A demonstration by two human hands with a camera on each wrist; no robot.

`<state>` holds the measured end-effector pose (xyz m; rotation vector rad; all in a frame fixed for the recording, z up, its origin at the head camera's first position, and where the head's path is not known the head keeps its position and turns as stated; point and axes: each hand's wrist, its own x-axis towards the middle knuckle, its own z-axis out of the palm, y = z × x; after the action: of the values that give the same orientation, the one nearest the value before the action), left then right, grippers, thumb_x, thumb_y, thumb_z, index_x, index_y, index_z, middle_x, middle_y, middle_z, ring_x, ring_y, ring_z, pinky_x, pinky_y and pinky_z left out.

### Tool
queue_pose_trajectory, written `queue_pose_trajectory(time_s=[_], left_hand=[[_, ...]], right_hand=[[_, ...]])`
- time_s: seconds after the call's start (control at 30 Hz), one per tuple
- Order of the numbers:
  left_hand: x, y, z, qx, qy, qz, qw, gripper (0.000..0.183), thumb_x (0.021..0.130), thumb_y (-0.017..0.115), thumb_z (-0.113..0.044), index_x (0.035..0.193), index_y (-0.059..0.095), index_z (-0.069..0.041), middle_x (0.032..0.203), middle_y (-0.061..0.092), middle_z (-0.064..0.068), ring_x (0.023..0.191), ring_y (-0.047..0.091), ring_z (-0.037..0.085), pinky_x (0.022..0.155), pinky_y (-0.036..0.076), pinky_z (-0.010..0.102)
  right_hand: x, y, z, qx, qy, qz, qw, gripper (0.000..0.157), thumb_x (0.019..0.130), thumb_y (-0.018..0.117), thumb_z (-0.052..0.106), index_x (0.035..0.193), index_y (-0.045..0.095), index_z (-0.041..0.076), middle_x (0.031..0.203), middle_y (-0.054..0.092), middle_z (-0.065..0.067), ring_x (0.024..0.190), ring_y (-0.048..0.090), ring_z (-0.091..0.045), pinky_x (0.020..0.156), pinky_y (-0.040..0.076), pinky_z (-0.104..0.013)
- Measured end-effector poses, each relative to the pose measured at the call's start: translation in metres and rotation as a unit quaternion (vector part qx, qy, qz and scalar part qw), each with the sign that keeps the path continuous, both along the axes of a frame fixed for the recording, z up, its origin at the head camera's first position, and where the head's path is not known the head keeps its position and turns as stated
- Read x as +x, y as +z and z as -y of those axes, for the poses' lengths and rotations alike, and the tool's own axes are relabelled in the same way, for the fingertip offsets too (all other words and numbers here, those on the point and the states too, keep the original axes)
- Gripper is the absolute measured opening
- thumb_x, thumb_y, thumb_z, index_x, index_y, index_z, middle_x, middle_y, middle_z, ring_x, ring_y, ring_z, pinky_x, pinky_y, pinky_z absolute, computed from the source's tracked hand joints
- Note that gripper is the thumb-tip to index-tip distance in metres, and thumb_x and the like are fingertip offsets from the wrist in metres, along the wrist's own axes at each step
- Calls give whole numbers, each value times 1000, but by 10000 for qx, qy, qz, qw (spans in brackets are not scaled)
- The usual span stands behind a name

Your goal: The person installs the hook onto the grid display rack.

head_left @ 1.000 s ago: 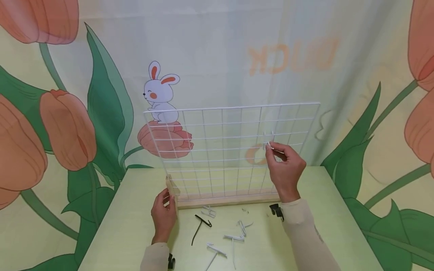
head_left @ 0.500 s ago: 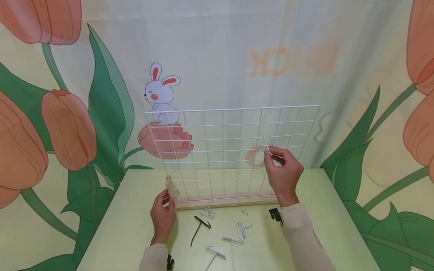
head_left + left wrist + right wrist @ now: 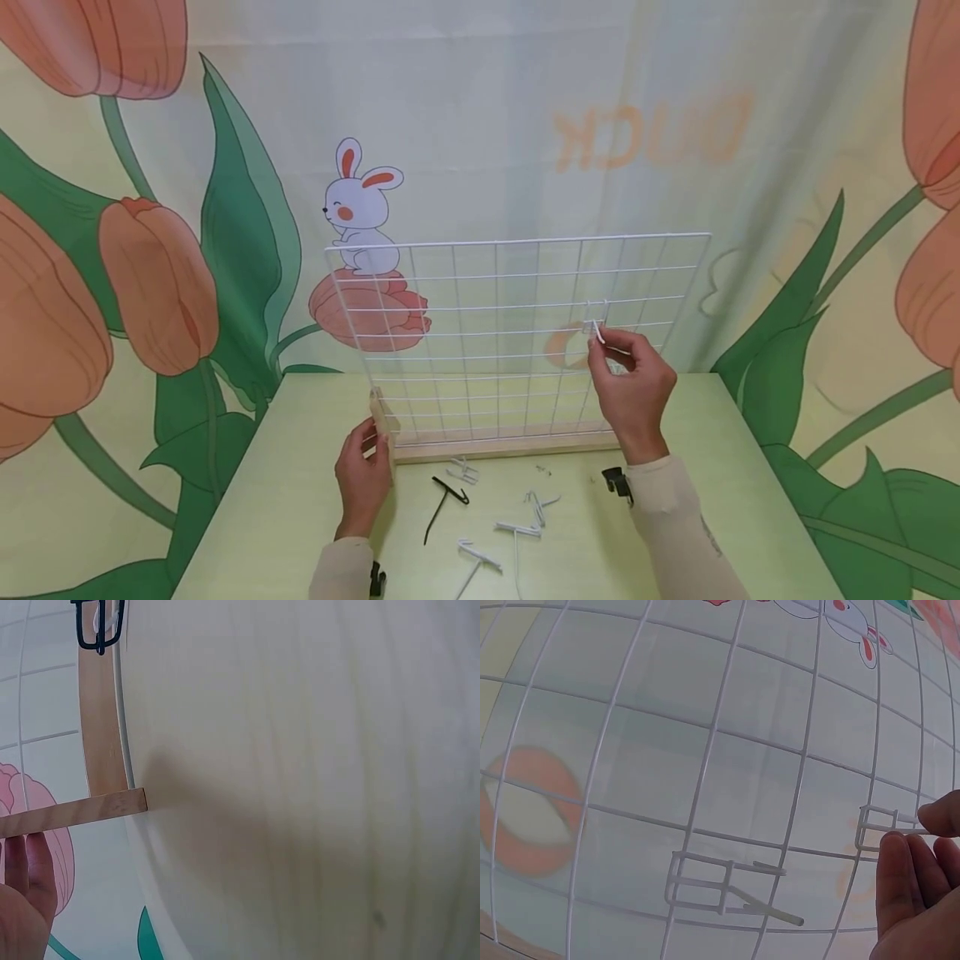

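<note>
My right hand [image 3: 636,387] pinches the prong of a white wire hook [image 3: 877,817] between thumb and fingertips, with the hook's frame against the white wire grid panel [image 3: 495,242]. A second white hook [image 3: 721,886] hangs on the grid beside it in the right wrist view; in the head view the right hand covers that area. My left hand [image 3: 362,479] holds the wooden end piece [image 3: 380,415] of the stand at the panel's left side. In the left wrist view its fingers [image 3: 39,862] lie against the wooden piece. The panel stands upright in the wooden base bar [image 3: 510,440].
On the table [image 3: 247,467] in front of the panel lie a black hook [image 3: 447,492] and several white hooks [image 3: 517,528]. Small bits [image 3: 543,470] lie near the base bar. A printed curtain [image 3: 480,108] with tulips and a rabbit hangs close behind.
My right fingertips have slipped slightly down, showing more of the hook's prong. The left hand keeps its hold on the wooden end piece, and the loose hooks lie as before.
</note>
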<state>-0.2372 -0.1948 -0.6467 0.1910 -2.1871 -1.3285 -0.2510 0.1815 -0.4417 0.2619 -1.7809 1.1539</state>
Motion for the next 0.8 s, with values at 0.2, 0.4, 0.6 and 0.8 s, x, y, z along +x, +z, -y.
queue_pose_trajectory(time_s=[0.2, 0.4, 0.6, 0.8], left_hand=[[0, 1, 1, 68, -61, 9, 10000, 35, 101, 71, -10, 136, 66, -8, 125, 73, 15, 111, 75, 34, 82, 66, 41], [1, 2, 1, 47, -61, 95, 9999, 35, 102, 71, -13, 137, 65, -11, 127, 72, 12, 112, 75, 31, 85, 66, 43], [2, 2, 0, -44, -19, 64, 10000, 35, 102, 70, -12, 136, 65, -8, 126, 72, 13, 112, 75, 32, 84, 66, 43], [1, 2, 0, -81, 3, 36, 10000, 35, 101, 71, -10, 136, 65, -7, 126, 73, 14, 111, 75, 33, 84, 66, 40]], right_hand=[[8, -5, 1, -28, 48, 98, 9999, 19, 87, 83, 0, 106, 78, -1, 100, 81, -15, 82, 79, -34, 86, 58, -12], [13, -15, 1, 18, 109, 186, 9998, 20, 85, 83, -4, 105, 79, -1, 100, 81, -14, 83, 80, -26, 85, 60, -14], [21, -28, 2, 127, 285, 280, 9991, 19, 84, 83, -5, 101, 80, 1, 100, 82, -13, 81, 80, -21, 85, 59, -13], [31, -49, 5, 321, 509, 506, 9969, 19, 84, 84, -4, 101, 80, 2, 99, 81, -14, 80, 79, -30, 85, 57, -10]])
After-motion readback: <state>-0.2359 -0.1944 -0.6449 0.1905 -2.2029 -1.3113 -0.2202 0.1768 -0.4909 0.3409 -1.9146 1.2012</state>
